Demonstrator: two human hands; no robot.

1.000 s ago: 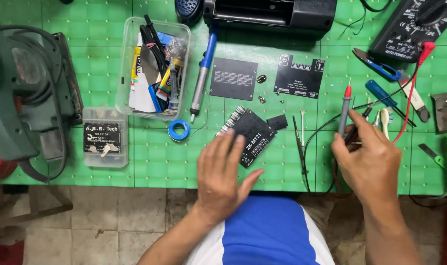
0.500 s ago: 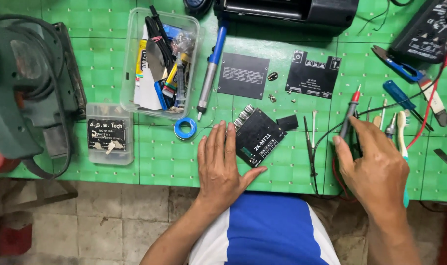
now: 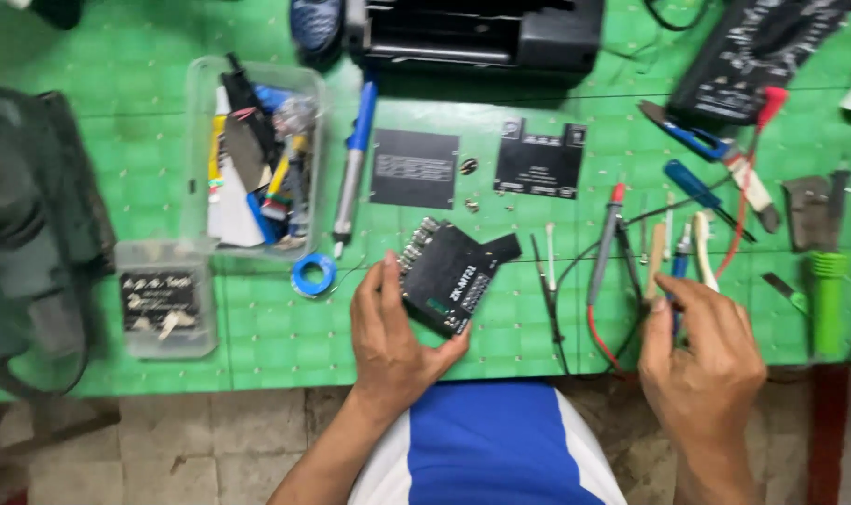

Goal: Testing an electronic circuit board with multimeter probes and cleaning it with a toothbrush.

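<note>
Two bare hands are seen over a green cutting mat (image 3: 257, 337) that covers the workbench. The left hand (image 3: 393, 341) is laid on the mat with its fingers loosely curled round the near-left edge of a small black circuit board (image 3: 449, 276); the thumb is pressed against the board's lower corner and the index finger is stretched up along its left side. The board is lain tilted at the middle of the mat, below two flat black panels (image 3: 414, 168).

The right hand (image 3: 706, 360) is held further right, its fingers bent together among a cluster of slim tools (image 3: 673, 252) that lie side by side; a blue-handled one seems to be pinched between thumb and forefinger, though the grip is partly hidden and cannot be told for certain. A red-tipped probe (image 3: 610, 238) with its red lead is placed just left of that cluster, and a pair of tweezers (image 3: 545, 281) is set between the probe and the board.

A clear plastic tray (image 3: 201, 93) of assorted tools is found at the upper left, with a blue tape roll (image 3: 313, 275) just below it and a small clear box (image 3: 166, 297) at its lower left.
</note>
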